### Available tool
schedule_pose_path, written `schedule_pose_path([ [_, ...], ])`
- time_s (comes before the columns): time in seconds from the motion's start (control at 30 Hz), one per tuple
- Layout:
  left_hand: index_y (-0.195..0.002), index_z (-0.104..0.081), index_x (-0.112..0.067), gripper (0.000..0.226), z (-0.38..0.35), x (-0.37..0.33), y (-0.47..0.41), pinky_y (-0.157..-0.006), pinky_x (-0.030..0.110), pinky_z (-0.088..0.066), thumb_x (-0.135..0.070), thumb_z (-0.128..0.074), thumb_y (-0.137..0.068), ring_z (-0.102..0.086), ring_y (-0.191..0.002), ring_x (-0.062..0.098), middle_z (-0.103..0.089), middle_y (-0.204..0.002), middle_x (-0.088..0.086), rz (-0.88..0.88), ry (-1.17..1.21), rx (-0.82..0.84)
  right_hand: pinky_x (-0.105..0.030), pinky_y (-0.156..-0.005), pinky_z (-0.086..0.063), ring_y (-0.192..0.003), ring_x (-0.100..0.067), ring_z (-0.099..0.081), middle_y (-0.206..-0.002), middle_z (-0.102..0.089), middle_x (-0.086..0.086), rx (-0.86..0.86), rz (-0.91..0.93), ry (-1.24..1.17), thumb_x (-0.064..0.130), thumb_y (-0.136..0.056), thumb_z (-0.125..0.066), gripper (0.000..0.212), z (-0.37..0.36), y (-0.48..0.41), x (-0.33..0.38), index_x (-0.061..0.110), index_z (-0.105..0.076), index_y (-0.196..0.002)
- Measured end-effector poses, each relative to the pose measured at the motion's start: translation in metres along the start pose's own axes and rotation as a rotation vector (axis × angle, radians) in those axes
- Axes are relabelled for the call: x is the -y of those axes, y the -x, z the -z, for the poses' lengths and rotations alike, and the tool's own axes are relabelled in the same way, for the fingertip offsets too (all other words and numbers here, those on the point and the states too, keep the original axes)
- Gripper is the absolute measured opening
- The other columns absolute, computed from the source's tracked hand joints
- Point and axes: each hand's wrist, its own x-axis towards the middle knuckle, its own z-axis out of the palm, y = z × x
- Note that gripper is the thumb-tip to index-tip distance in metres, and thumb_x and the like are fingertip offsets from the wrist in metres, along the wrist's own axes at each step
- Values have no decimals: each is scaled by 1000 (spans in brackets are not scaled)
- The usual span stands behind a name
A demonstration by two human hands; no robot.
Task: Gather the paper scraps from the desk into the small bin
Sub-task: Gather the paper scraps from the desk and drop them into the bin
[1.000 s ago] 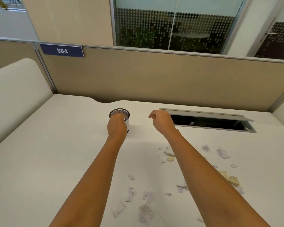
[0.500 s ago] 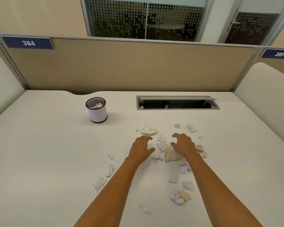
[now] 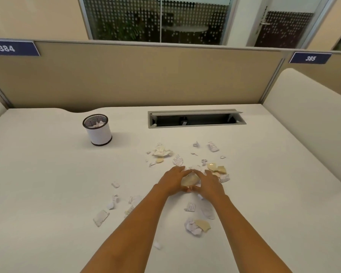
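A small white bin (image 3: 98, 131) with a dark mesh rim stands upright at the back left of the desk, with white scraps inside. Torn white and beige paper scraps lie scattered across the middle of the desk. My left hand (image 3: 172, 181) and my right hand (image 3: 209, 183) rest on the desk side by side, cupped around a small heap of scraps (image 3: 189, 180) pressed between them. More scraps lie beyond the hands (image 3: 161, 151), to their right (image 3: 217, 168), and nearer me (image 3: 197, 226).
An open cable tray (image 3: 195, 119) is sunk into the desk at the back. A beige partition (image 3: 136, 75) closes the far side, and a padded side panel (image 3: 307, 119) rises on the right. Smaller scraps (image 3: 100, 217) lie at the front left.
My hands came back from the bin to the scrap pile. They have closed in toward each other, pushing scraps into a heap between them. The view shifted right.
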Motion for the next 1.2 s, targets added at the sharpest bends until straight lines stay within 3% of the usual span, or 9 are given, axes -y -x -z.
schedule_pose_path([
  [0.23, -119, -64, -16, 35, -7, -14, 0, -92, 36, -46, -23, -62, -85, -50, -117, 22, -61, -122, 5, 75, 63, -213, -35, -97, -47, -124, -23, -49, -134, -52, -7, -135, 74, -126, 21, -92, -56, 45, -5, -4, -1, 22, -49, -136],
  [0.43, -98, -68, -8, 23, -4, -23, -4, -77, 32, -49, -7, -65, -75, -63, -94, 26, -69, -103, 13, 215, 292, -305, -32, -82, -53, -102, -23, -63, -114, -66, -10, -258, 62, -193, 4, -89, -51, 38, -4, -9, 3, 17, -60, -123],
  [0.53, -88, -70, -6, 17, 0, -18, -3, -64, 23, -40, -2, -62, -73, -62, -81, 23, -72, -93, 13, 259, 422, -357, -31, -83, -51, -101, -25, -64, -112, -68, -13, -298, 43, -264, -2, -89, -47, 39, -3, -13, -2, 13, -61, -122],
  [0.7, -81, -72, -6, 16, 11, -12, -2, -63, 22, -39, 1, -59, -77, -54, -72, 15, -67, -77, 8, 305, 585, -429, -26, -66, -45, -81, -20, -62, -102, -72, -15, -451, -1, -324, -2, -90, -48, 29, 13, -24, -12, 8, -69, -108],
  [0.83, -88, -74, -6, 25, 16, -9, -5, -59, 16, -37, 2, -52, -83, -54, -72, 15, -70, -82, 9, 350, 647, -462, -33, -80, -53, -101, -29, -68, -114, -70, -14, -572, -102, -257, -4, -93, -48, 38, 32, -36, -25, 11, -63, -124],
  [1.07, -99, -73, -14, 23, 16, -3, -7, -77, 23, -43, -9, -54, -87, -61, -88, 21, -73, -99, 9, 434, 717, -480, -30, -86, -51, -110, -24, -61, -123, -59, -10, -293, -120, 102, 4, -97, -41, 45, 26, -44, -42, 19, -42, -139],
  [1.2, -106, -71, -15, 24, 18, 3, -7, -78, 22, -41, -13, -55, -90, -60, -90, 18, -72, -104, 8, 457, 725, -498, -31, -86, -51, -116, -25, -52, -129, -50, -9, -271, -58, 173, 31, -102, -34, 38, 8, -40, -38, 23, -38, -139],
])
